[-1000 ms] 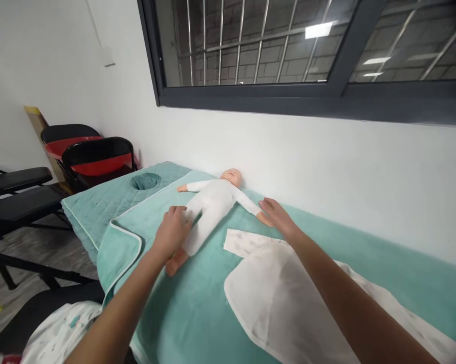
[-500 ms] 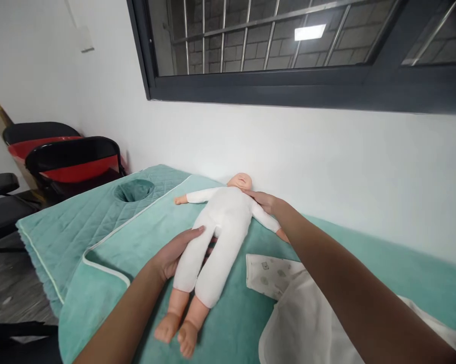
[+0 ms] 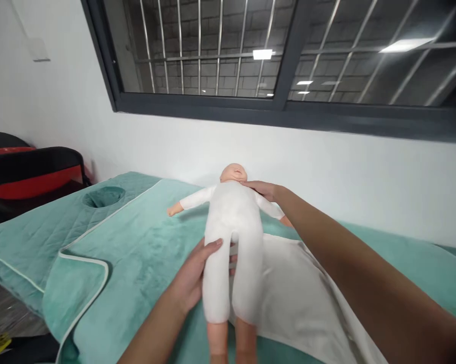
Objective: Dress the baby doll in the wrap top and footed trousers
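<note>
A baby doll (image 3: 233, 212) with a white cloth body lies on its back in the middle of the head view, its head toward the wall and its arms spread. My left hand (image 3: 197, 270) is wrapped around one thigh, with fingertips showing between the legs. At the doll's neck and shoulder is my right hand (image 3: 263, 189); its fingers reach under the neck and are partly hidden. Beneath and to the right of the legs spreads a white cloth garment (image 3: 288, 288), partly covered by my right forearm. The doll's feet run out of the bottom of the view.
A green padded cover (image 3: 148, 242) with white piping lies over the bed, which has a round face hole (image 3: 104, 196) at the left. Behind it stand a white wall (image 3: 167, 146) and a barred window (image 3: 220, 55). Black and red chairs (image 3: 34, 172) are at far left.
Both hands have carried the doll to the right, and it now lies straighter, partly over the white garment. The camera view has turned right, showing more of the window.
</note>
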A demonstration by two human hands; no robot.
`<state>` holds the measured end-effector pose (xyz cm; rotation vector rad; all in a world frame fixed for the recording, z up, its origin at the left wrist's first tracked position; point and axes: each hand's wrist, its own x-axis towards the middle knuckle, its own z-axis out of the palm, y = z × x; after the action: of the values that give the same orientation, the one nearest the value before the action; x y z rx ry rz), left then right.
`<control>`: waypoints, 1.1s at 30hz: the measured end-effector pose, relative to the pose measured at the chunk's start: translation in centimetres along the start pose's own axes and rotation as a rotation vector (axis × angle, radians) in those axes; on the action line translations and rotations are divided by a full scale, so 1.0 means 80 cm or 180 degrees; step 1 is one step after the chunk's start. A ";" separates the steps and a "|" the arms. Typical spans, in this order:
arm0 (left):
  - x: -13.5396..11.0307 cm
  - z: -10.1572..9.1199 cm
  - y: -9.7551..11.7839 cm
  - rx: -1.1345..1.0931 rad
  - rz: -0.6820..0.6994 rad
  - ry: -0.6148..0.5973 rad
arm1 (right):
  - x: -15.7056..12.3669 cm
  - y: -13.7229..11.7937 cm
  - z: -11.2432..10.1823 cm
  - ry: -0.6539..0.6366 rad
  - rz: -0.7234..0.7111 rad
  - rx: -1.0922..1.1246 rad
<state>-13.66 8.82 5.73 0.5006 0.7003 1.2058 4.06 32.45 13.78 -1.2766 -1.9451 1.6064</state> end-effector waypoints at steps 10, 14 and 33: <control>-0.014 0.110 -0.187 -0.0229 -0.0344 -0.0145 | -0.180 0.147 -0.077 0.0578 0.0255 -0.0058; -0.018 0.120 -0.211 -0.0216 -0.0447 -0.0014 | -0.193 0.176 -0.078 0.0682 0.0193 -0.0135; 0.091 0.065 -0.156 0.5142 0.1445 0.0619 | -0.154 0.113 0.027 0.0868 -0.1555 -0.3536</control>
<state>-0.21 12.24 -0.82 1.9567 1.7496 0.8564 13.27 21.21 8.48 -1.0582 -2.7218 0.0289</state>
